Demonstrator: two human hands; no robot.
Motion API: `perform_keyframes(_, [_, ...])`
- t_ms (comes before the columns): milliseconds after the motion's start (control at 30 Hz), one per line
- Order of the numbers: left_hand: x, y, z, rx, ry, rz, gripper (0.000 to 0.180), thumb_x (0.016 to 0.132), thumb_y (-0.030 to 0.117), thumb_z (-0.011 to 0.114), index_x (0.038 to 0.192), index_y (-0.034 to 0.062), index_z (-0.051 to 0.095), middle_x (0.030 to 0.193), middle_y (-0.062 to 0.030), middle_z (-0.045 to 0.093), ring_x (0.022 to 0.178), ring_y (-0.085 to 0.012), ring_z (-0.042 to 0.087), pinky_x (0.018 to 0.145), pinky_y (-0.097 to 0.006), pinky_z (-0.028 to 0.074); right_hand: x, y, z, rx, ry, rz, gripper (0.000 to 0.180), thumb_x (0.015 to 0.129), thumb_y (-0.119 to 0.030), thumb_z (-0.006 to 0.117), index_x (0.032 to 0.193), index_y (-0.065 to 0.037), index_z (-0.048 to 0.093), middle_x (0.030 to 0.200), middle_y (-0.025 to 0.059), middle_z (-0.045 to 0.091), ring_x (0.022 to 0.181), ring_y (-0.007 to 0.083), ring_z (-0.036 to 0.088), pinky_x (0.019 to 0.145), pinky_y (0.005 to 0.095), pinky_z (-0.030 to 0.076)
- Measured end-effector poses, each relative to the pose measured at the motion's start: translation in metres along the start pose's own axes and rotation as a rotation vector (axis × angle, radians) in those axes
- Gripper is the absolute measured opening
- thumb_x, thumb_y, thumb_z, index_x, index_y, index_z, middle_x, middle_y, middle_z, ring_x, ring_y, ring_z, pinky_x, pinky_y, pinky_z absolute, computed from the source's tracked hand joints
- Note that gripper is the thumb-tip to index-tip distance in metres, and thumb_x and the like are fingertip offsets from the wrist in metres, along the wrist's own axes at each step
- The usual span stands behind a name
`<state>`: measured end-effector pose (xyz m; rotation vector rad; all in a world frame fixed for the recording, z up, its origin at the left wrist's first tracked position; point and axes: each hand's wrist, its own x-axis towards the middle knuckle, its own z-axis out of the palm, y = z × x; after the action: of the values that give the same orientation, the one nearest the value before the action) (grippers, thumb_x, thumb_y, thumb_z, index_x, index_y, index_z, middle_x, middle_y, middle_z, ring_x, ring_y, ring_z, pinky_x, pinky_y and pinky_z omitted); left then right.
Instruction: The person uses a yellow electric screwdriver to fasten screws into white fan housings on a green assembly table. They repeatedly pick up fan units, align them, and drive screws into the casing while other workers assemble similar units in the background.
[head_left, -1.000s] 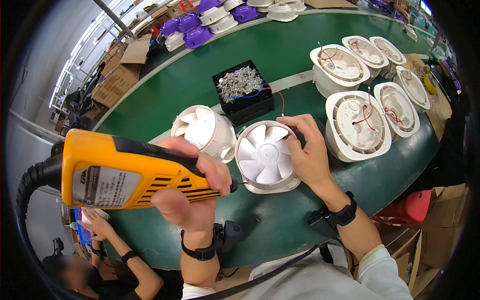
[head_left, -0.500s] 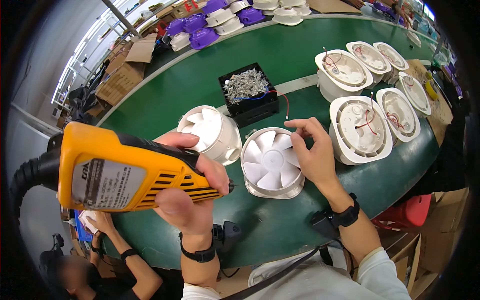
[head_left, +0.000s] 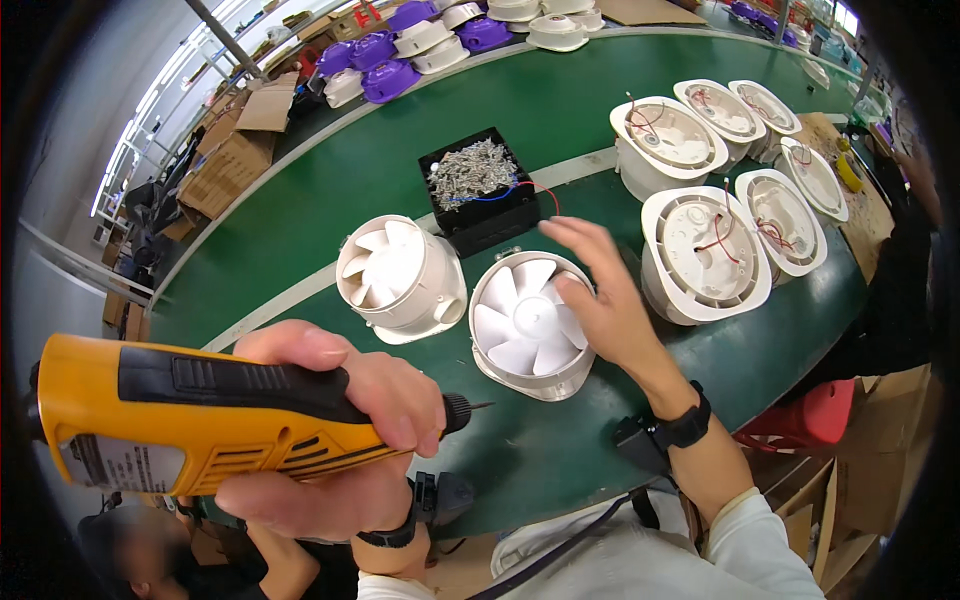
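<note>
Head view: left hand point(head_left: 340, 440) wrapped tight round yellow electric screwdriver point(head_left: 200, 420), nearest; right hand point(head_left: 600, 300), fingers now spread, resting atop white fan point(head_left: 525, 325) on green bench point(head_left: 560, 450), no longer gripping rim; second fan point(head_left: 400, 278) and black screw tray point(head_left: 478, 185) beyond.

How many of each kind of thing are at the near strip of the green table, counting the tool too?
White fans showing blades: 2
White fans showing wires: 6
Black screw box: 1
Yellow screwdriver: 1
Total: 10

left hand point(head_left: 340, 430) fisted, right hand point(head_left: 600, 300) spread
</note>
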<state>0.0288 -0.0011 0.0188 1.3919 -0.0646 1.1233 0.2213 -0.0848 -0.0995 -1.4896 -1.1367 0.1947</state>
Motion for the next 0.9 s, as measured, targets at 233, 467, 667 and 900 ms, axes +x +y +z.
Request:
perform_keyframes(233, [-0.013,-0.012,0.012,-0.131,0.058,-0.17,0.09,0.077,0.079,0.048,0.112,-0.0033,0.04,0.061,-0.0117,0.055,0.046,-0.0205,0.051,0.046,-0.034,0.045,-0.01,0.005,0.016,0.274,-0.015,0.2,0.05,0.083,-0.004,0.039,0.133,0.002,0.046,0.138,0.0205,0.045,0.13,0.0288,0.042,0.109,0.0336,0.029])
perform_keyframes(467, [-0.015,-0.022,0.024,0.046,-0.011,-0.133,0.08,0.082,0.076,0.042,0.107,0.0,0.037,0.054,-0.0087,0.048,0.036,-0.0196,0.045,0.033,-0.032,0.038,0.003,0.006,0.012,0.495,-0.176,0.222,0.046,0.083,0.001,0.04,0.127,0.003,0.05,0.124,0.019,0.057,0.116,0.0266,0.056,0.1,0.0322,0.04])
perform_keyframes(667, [-0.021,-0.028,0.031,0.16,0.031,-0.113,0.08,0.082,0.076,0.044,0.108,0.0,0.038,0.054,-0.0083,0.048,0.038,-0.0186,0.044,0.033,-0.032,0.038,-0.008,-0.004,0.015,0.218,0.089,0.099,0.056,0.073,0.006,0.034,0.127,0.003,0.048,0.126,0.0207,0.054,0.118,0.0317,0.053,0.103,0.0346,0.038])
perform_keyframes(900, [-0.016,-0.031,0.028,0.191,0.044,-0.064,0.079,0.083,0.074,0.044,0.108,-0.0005,0.038,0.055,-0.0082,0.048,0.037,-0.0177,0.043,0.033,-0.031,0.038,-0.001,-0.002,0.003,0.455,0.168,0.235,0.05,0.078,0.001,0.045,0.128,0.001,0.049,0.116,0.0183,0.058,0.113,0.0252,0.055,0.093,0.0322,0.044])
